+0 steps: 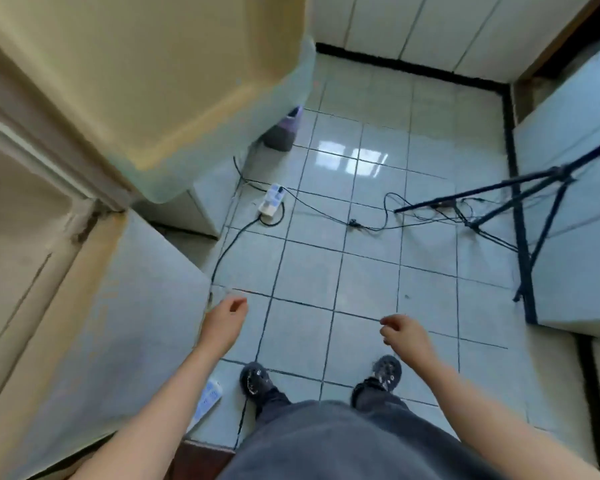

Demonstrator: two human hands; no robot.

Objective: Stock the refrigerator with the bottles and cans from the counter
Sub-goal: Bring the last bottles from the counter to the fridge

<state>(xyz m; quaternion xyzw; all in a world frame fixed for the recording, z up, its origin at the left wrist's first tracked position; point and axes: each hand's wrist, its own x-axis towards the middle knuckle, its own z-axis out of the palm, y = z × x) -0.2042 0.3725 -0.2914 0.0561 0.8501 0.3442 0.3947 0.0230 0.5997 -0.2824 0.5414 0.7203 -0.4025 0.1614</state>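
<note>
I look straight down at a tiled floor [343, 271] and my own feet. My left hand [226, 317] hangs over the floor beside a pale cabinet [125, 323], fingers loosely curled and empty. My right hand [400, 329] hangs above my right shoe, also loosely curled and holding nothing. A large cream appliance body [136, 81] fills the upper left; I cannot tell whether it is the refrigerator. No bottles or cans are in view.
A white power strip [271, 201] with black cables lies on the floor ahead. A black tripod [520, 202] stands at the right against a white panel [575, 209]. A small dark and purple object [284, 129] sits by the appliance. Another power strip [207, 400] lies near my left foot.
</note>
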